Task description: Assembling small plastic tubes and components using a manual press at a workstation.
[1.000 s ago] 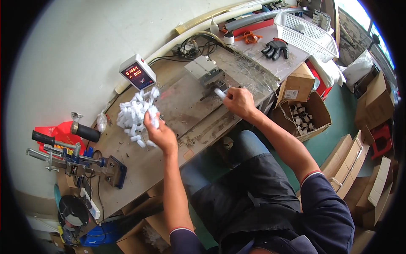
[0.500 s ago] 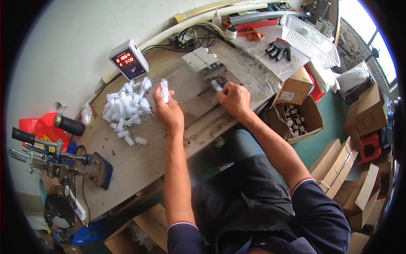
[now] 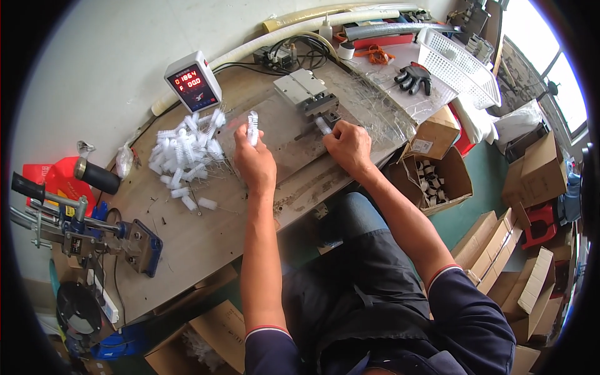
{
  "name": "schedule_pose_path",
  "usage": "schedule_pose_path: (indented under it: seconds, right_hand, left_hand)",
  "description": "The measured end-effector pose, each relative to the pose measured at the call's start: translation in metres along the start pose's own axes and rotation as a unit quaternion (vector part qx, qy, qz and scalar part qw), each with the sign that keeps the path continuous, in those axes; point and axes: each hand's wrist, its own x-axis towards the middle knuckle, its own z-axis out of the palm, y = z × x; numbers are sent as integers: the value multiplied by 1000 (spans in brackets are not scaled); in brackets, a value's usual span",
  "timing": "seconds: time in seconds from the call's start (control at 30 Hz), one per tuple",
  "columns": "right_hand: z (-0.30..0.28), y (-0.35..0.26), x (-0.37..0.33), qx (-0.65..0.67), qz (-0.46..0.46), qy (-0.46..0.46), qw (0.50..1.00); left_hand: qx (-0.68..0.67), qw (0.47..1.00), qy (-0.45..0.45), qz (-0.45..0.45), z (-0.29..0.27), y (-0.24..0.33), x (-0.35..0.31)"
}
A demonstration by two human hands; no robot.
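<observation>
My left hand (image 3: 256, 165) is closed round a small white spiral-bristle brush (image 3: 252, 128), held upright above the bench between the pile and the metal fixture. My right hand (image 3: 350, 147) is closed at the front of the small metal fixture (image 3: 303, 89). Its fingers pinch the end of a second white bristle brush (image 3: 322, 125), which lies against the fixture's dark jaws; the fingers hide that end. To the left of my left hand, many loose white brushes with thin wire stems make a pile (image 3: 181, 150) on the wooden bench (image 3: 206, 250).
Behind the pile stands a white counter box (image 3: 213, 80) with red lit digits. A blue-based lever press (image 3: 142, 250) occupies the bench's left end. Wire scraps, a dark glove (image 3: 412, 79) and a white basket (image 3: 459, 69) lie at the right. An open carton (image 3: 459, 178) stands beside the bench.
The view has shifted slightly. My left hand, with its brush, has moved a little to the right and away from the pile. My right hand stays at the fixture with its brush.
</observation>
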Motion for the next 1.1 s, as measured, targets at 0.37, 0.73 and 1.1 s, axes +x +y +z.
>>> schedule_pose_path:
  seconds: [0.37, 0.73, 1.1]
  right_hand:
    - [2, 4, 0, 7, 0, 38, 999]
    - [-3, 6, 1, 38, 20, 22, 999]
    - [-3, 8, -1, 65, 2, 39, 997]
  left_hand:
    - [54, 997, -45, 28, 1, 13, -7]
    - [78, 976, -155, 135, 18, 39, -27]
    - [162, 953, -163, 195, 24, 37, -30]
